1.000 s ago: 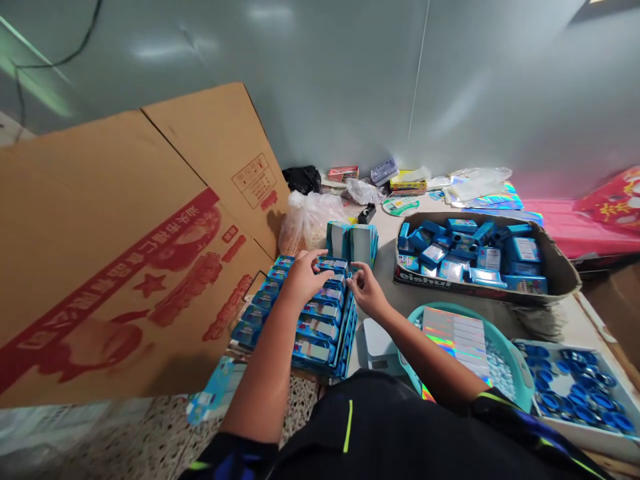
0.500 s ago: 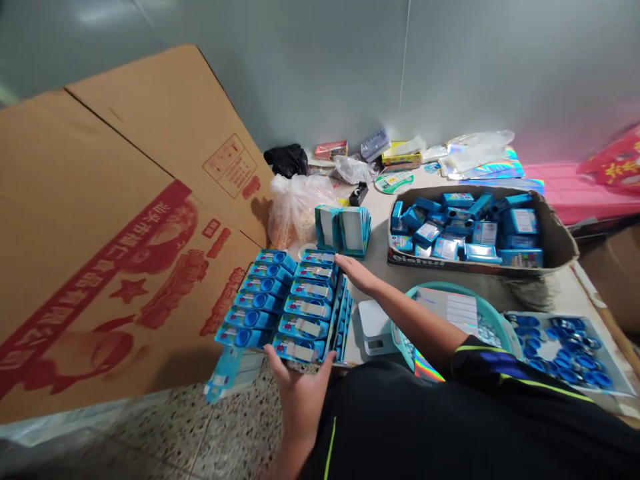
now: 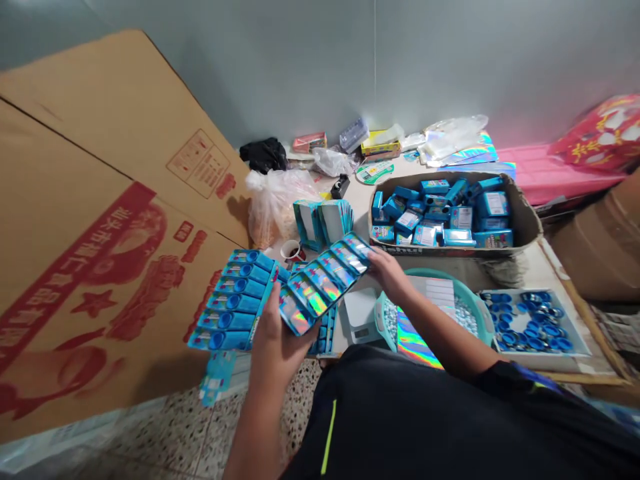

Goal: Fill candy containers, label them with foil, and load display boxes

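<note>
Between my two hands a tilted row of small blue boxes is raised, shiny rainbow-tinted faces up. My left hand is closed on its near left end, thumb on one side and fingers underneath. The far right end is gripped by my right hand. To the left lies another row of blue boxes with round holes, partly behind my left hand. Under the raised row, more blue boxes show in part. Flat blue-edged cards stand upright behind.
A large cardboard carton rises at left. At right are an open box of blue boxes, a turquoise basin of small pellets and a tray of blue round parts. A white scale and cup are nearby.
A row of blue boxes has been lifted from the group and tipped, so its shiny faces show. Both hands moved with it, and the view shifted slightly right.
</note>
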Demonstrator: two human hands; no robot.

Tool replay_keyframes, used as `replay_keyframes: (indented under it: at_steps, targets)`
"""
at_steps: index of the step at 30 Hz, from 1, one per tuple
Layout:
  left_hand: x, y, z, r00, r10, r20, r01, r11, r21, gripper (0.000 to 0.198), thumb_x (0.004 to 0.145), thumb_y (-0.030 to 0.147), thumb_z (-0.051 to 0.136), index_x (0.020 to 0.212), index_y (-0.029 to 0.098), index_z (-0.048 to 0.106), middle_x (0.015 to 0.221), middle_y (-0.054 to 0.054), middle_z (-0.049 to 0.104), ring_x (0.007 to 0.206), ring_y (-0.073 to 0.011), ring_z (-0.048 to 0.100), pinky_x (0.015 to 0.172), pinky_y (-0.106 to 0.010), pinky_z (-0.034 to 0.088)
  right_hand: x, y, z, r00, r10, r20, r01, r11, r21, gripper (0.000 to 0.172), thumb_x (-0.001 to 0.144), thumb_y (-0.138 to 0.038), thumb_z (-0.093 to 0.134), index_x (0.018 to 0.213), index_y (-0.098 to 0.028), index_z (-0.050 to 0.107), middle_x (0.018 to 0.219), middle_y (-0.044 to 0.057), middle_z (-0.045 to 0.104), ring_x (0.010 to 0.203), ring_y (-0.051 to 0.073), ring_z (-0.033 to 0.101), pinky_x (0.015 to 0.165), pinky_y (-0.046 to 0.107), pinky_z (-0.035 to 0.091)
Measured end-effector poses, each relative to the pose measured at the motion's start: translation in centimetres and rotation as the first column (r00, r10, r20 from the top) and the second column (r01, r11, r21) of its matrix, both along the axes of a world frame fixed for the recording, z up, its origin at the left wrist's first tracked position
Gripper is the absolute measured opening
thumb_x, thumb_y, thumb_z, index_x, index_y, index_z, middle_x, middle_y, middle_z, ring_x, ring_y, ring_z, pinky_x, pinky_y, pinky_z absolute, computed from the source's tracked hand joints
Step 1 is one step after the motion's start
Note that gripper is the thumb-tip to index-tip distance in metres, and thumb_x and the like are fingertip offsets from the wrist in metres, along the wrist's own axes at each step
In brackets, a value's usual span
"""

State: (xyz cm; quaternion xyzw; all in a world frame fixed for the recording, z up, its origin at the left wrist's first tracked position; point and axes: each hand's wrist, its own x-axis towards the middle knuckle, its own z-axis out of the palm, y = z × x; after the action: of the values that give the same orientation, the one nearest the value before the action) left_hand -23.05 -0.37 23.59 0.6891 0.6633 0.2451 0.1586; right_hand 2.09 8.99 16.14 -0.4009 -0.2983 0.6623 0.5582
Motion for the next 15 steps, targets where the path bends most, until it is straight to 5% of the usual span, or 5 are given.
replay_keyframes:
  at_steps: [5, 10, 15]
  targets:
    - [3.4, 11.3, 2.4, 0.894, -0.441, -0.073, 0.437, 0.897, -0.068, 0.102, 0.069, 0.033, 0.080, 0.155, 0.025, 0.027, 0.154, -0.017, 0.043, 0.140, -0.0392, 0.045, 0.114, -0.052, 0.039, 5.5, 0.0, -1.9, 0.959, -0.281, 0.041, 0.284, 0.956, -0.072, 0.041, 0.069, -0.051, 0.077, 0.086, -0.023, 0.052, 0.069, -0.006, 0.047, 0.059, 0.010, 0.045, 0.054, 0.019, 0.036]
    - [6.3, 21.8, -0.5, 0.759, -0.647, 0.075, 0.634, 0.708, -0.310, 0.103, 0.049, 0.022, 0.083, 0.144, 0.020, 0.042, 0.137, -0.015, 0.054, 0.119, -0.0315, 0.060, 0.103, -0.041, 0.048, 5.3, 1.5, -6.3, 0.928, -0.350, 0.127, 0.370, 0.903, -0.219, 0.057, 0.057, -0.065, 0.074, 0.081, -0.024, 0.042, 0.063, -0.009, 0.041, 0.053, 0.009, 0.039, 0.052, 0.020, 0.035]
    - [6.7, 27.4, -4.0, 0.732, -0.671, 0.118, 0.651, 0.638, -0.410, 0.098, 0.034, 0.022, 0.085, 0.127, 0.021, 0.055, 0.101, -0.002, 0.064, 0.089, -0.0252, 0.065, 0.087, -0.037, 0.054, 2.6, 3.6, -10.1, 0.915, -0.345, 0.209, 0.391, 0.883, -0.259, 0.059, 0.058, -0.073, 0.068, 0.077, -0.024, 0.041, 0.060, -0.008, 0.045, 0.055, 0.012, 0.047, 0.057, 0.025, 0.043]
